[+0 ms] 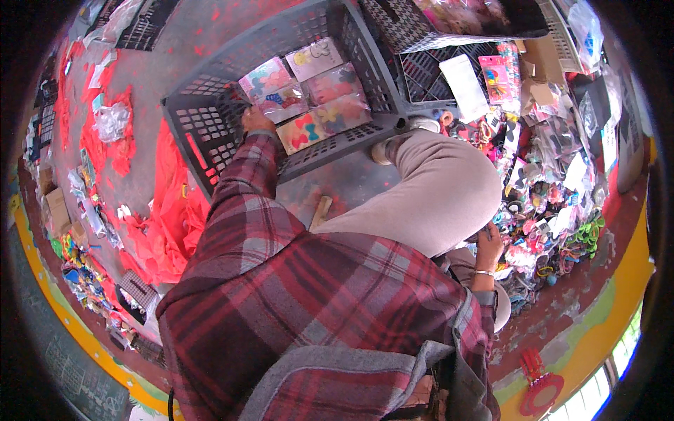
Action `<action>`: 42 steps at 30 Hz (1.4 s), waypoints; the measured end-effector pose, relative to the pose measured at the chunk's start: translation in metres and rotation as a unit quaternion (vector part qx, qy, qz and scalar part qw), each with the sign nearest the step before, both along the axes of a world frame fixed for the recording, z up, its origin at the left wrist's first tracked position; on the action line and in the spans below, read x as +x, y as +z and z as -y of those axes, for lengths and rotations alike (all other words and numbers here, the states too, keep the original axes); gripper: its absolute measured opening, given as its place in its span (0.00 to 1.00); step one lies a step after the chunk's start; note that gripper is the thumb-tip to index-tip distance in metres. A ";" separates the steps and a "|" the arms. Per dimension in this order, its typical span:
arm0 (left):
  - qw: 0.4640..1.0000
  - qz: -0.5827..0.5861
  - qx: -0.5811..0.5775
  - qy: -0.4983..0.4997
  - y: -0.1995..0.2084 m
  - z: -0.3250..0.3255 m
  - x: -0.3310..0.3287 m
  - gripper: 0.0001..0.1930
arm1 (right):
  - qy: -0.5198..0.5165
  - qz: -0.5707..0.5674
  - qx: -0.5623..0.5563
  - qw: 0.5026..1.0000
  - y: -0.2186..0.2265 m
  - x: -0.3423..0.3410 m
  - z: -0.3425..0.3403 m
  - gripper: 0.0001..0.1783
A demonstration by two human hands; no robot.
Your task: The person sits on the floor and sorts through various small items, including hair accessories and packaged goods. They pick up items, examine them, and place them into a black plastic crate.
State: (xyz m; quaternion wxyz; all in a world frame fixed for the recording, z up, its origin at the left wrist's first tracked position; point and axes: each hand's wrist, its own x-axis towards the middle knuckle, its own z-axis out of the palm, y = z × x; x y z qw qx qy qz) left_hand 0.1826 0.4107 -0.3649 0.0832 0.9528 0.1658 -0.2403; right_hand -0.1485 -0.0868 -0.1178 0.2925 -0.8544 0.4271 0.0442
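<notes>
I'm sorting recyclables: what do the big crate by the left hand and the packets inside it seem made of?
The crate looks like matte dark-grey moulded plastic, with regular openings through its walls. The packets seem wrapped in clear, glossy plastic film, judging by the glare; their backing may be card.

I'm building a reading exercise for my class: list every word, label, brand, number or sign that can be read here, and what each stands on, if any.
None can be read.
Packets in the grey crate: any print is too small.
Pink card right of the crate: too small.
Dark board at lower left: faint pale marks, too blurred.
</notes>
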 end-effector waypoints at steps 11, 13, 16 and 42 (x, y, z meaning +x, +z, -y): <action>0.989 -0.070 -0.011 -0.132 -0.041 0.008 0.013 0.23 | 0.012 0.005 0.009 1.000 -0.005 0.005 0.009 0.17; 0.997 -0.036 -0.027 -0.058 -0.025 0.021 0.005 0.21 | 0.011 0.001 0.012 1.000 -0.007 0.004 0.009 0.17; 0.999 0.001 -0.025 -0.046 -0.052 -0.005 0.002 0.20 | 0.012 0.007 0.036 0.999 -0.006 0.013 0.008 0.17; 0.963 0.211 -0.053 0.160 -0.020 -0.022 0.054 0.19 | -0.021 -0.058 0.003 0.998 0.006 0.042 -0.011 0.17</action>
